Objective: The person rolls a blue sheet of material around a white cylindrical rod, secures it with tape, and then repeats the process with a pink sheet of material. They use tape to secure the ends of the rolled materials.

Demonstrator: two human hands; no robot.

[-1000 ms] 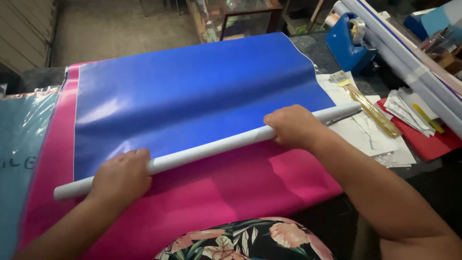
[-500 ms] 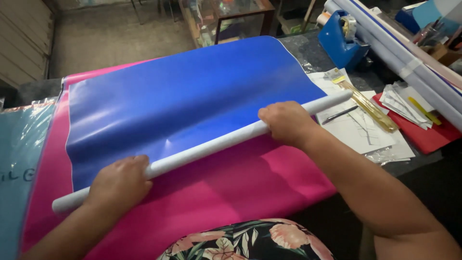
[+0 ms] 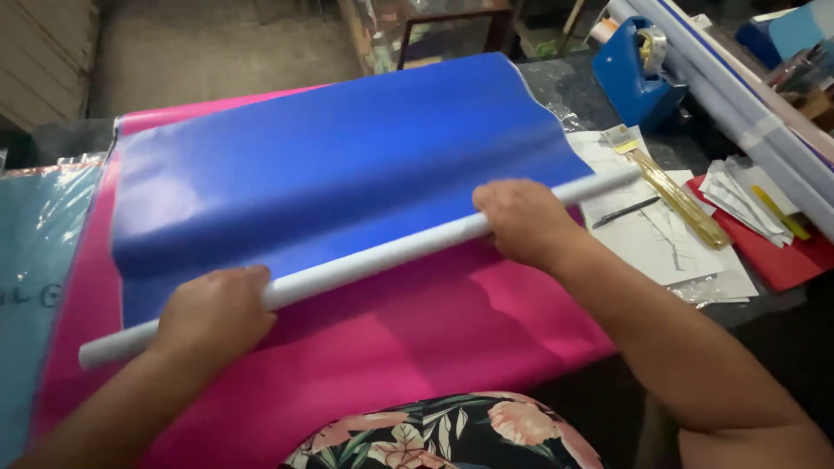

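A blue sheet (image 3: 339, 165) lies spread over a larger pink sheet (image 3: 408, 347) on the table. Its near edge is wound into a pale, whitish roll (image 3: 365, 260) that runs diagonally from lower left to upper right. My left hand (image 3: 217, 308) lies over the roll near its left end, fingers curled on it. My right hand (image 3: 521, 221) presses on the roll toward its right end, palm down.
A blue tape dispenser (image 3: 638, 74) stands at the back right, with long pale rolls (image 3: 738, 122) beside it. White papers (image 3: 660, 234), a gold ruler (image 3: 682, 200), a pen and a red sheet (image 3: 786, 260) lie to the right. A teal sheet (image 3: 35, 287) is at left.
Both hands have stayed on the roll, and the roll with them sits slightly farther up the blue sheet. The camera has shifted a little.
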